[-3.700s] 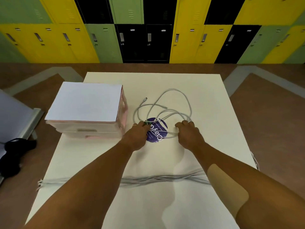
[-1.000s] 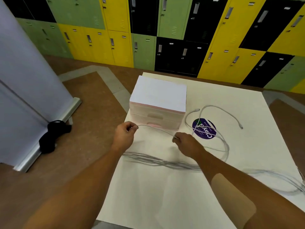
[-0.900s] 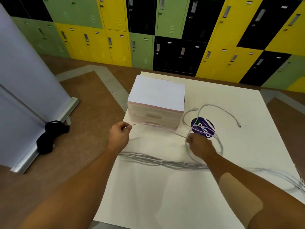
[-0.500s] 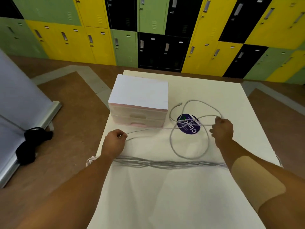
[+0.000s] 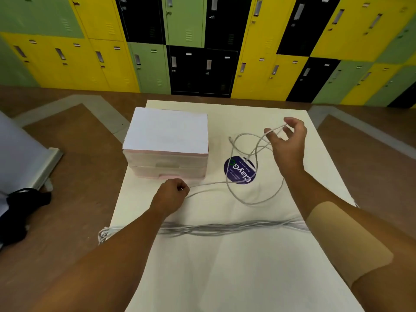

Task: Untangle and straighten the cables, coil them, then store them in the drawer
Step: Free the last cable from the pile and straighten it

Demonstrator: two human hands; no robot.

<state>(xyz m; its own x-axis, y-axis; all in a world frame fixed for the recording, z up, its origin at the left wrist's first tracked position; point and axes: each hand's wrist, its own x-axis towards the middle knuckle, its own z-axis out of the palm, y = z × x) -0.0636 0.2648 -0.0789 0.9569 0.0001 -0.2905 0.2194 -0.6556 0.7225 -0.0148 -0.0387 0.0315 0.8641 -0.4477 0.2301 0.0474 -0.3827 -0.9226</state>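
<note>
While a bundle of straightened cables (image 5: 225, 228) lies left to right across the near part of the table (image 5: 225, 278), the left hand (image 5: 172, 194) sits just beyond it, knuckles up in a closed fist, pinching one end of the loose cable (image 5: 245, 200) right in front of the drawer unit (image 5: 166, 143). From that fist the cable runs right, sags into a wide loop on the table and over the round purple sticker (image 5: 239, 170), then climbs to the right hand (image 5: 289, 143). That hand is lifted off the table at the far right, its fingers half curled, with the cable hooked over the thumb and forefinger. Half a second ago it was lower and nearer, just right of the sticker; it has since risen and gone farther back, drawing the loop up with it, while the left hand has hardly stirred. A tan patch (image 5: 342, 242) covers the right forearm. Both drawers look closed. On the floor to the left lie a black object (image 5: 22, 206) and a grey panel (image 5: 22, 154). Yellow, green and black lockers (image 5: 202, 41) fill the far wall.
</note>
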